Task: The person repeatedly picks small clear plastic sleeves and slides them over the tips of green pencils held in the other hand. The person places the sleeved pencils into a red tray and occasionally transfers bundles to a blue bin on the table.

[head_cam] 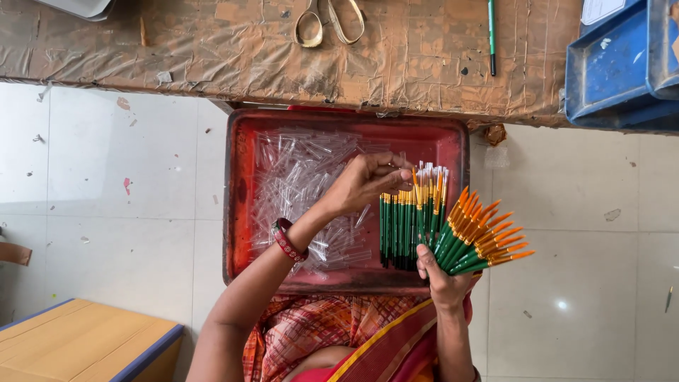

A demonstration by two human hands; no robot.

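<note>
My right hand [444,277] was closed around the lower ends of a fanned bundle of green paintbrushes [453,233], their orange ferrules and pale tips spreading up and out to the right. The brushes on the left of the fan stood nearly upright and some already wore clear caps over their tips, while those on the right leaned well over and showed bare orange ends. My left hand [364,182] reached across from the left, a red bangle [287,240] on its wrist, with fingers pinched together just above the upright brushes; I could not tell for sure whether a clear cap sat between the fingertips, since it was too small to make out. Both hands hovered over a red tray [453,145] that rested on my lap, above the folds of my patterned red and orange sari [318,332]. A heap of small clear plastic caps [297,177] filled the left half of the tray. Beyond the tray ran the edge of a tabletop [424,64] covered in crinkled brown tape, with a pair of scissors [329,21] and a single green brush [491,35] lying on it, well apart. Blue trays [615,71] sat at its right end. A cardboard box [78,339] stood on the tiled floor at my left
</note>
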